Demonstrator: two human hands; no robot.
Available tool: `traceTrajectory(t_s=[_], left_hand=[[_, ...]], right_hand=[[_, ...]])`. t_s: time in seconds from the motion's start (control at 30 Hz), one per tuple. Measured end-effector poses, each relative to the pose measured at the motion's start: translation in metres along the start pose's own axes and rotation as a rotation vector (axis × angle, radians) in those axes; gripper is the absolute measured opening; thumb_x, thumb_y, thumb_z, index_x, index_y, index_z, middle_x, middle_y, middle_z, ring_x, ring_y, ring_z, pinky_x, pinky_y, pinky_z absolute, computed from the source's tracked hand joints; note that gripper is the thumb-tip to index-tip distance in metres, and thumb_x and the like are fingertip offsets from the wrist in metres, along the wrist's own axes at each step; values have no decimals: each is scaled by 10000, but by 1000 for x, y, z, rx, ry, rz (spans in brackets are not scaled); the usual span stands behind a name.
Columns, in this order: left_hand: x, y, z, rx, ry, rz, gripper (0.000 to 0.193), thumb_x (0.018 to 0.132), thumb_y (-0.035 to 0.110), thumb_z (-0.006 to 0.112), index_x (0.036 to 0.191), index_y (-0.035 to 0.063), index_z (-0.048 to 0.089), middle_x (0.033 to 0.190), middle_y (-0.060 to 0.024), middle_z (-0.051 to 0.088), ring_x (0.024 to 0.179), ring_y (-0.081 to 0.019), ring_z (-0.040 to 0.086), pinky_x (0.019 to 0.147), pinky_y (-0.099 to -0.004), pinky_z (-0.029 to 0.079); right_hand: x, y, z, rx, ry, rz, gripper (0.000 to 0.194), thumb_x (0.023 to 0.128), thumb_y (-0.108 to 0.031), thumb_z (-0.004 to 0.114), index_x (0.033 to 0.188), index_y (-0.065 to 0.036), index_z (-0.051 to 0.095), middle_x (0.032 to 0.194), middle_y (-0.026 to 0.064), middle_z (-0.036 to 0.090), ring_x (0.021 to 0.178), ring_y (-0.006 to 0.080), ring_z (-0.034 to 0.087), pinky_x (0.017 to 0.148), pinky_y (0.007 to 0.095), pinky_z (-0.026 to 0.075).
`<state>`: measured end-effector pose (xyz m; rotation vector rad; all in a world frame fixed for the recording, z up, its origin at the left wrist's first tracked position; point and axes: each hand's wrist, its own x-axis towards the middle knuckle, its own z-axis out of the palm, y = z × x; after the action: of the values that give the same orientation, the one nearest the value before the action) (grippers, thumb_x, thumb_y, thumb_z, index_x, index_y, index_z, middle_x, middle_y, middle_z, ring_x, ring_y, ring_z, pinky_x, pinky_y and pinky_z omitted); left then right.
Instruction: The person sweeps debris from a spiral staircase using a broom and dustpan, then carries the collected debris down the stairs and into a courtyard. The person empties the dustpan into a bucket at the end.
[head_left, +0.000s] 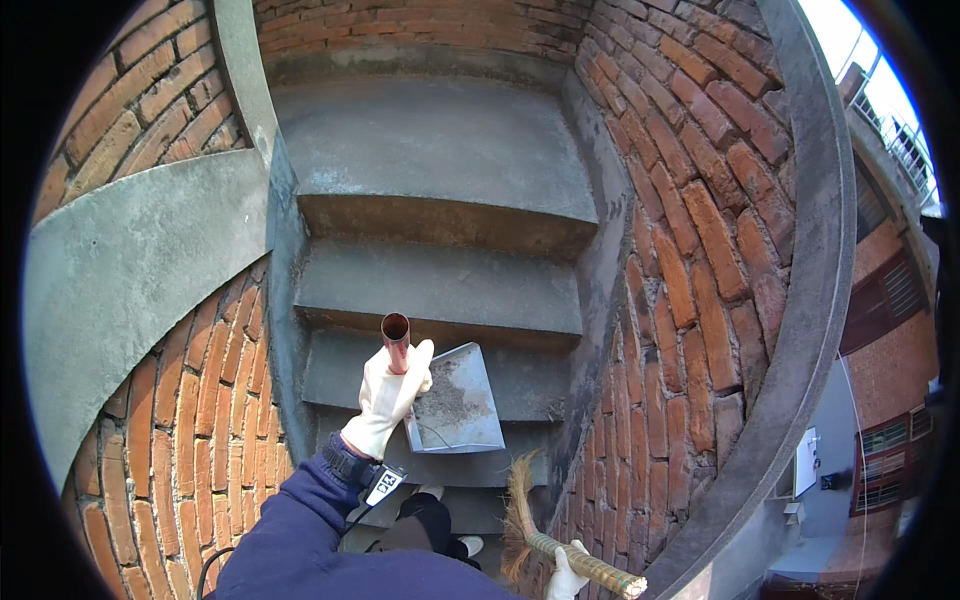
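Observation:
My left hand (386, 401), in a white glove, is closed around the reddish tubular handle (397, 345) of a metal dustpan (478, 424). Grey-brown dirt (444, 386) and a thin stalk lie in the pan, which is over the lower concrete steps; whether it touches them I cannot tell. Lower right, my right hand (567, 576), also gloved in white, grips the bound handle of a straw hand broom (546, 541). Its bristles (517, 502) point up and left, close to the right side of the stairs. The frame's bottom edge cuts off part of the right hand.
Concrete steps (439, 281) rise ahead to a landing (431, 142). Brick walls stand on the left (214, 397) and right (694, 247), the right one topped by a curved concrete coping (814, 225). Some debris (553, 409) sits at a step's right end. My shoes (471, 545) are on the lower stairs.

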<state>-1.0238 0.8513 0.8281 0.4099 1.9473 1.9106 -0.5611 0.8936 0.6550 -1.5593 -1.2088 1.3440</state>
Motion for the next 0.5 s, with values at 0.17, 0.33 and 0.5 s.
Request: traceTrajectory(t_s=[0.17, 0.33, 0.5], left_hand=[[15, 3, 11, 59, -42, -23, 244, 966, 234, 698, 846, 38, 617, 669, -9, 638, 599, -78, 585, 591, -254, 468], [28, -15, 27, 114, -66, 31, 316, 969, 263, 701, 746, 67, 592, 642, -16, 619, 574, -99, 584, 570, -262, 466], [37, -26, 42, 190, -78, 17, 331, 969, 290, 692, 742, 68, 598, 656, -10, 622, 603, -98, 575, 607, -269, 463]], right_hand=[[-17, -123, -8, -74, -79, -37, 453, 821, 7, 756, 1248, 28, 608, 1205, 101, 634, 1112, 211, 612, 1036, 373, 476], [-48, -209, -27, -219, -220, -118, 574, 854, -151, 787, 1348, 7, 542, 1348, 150, 578, 1230, 261, 569, 1109, 401, 423], [-44, -247, -26, -248, -352, -349, 568, 871, -131, 764, 1351, 40, 512, 1355, 193, 571, 1274, 291, 550, 1119, 417, 413]])
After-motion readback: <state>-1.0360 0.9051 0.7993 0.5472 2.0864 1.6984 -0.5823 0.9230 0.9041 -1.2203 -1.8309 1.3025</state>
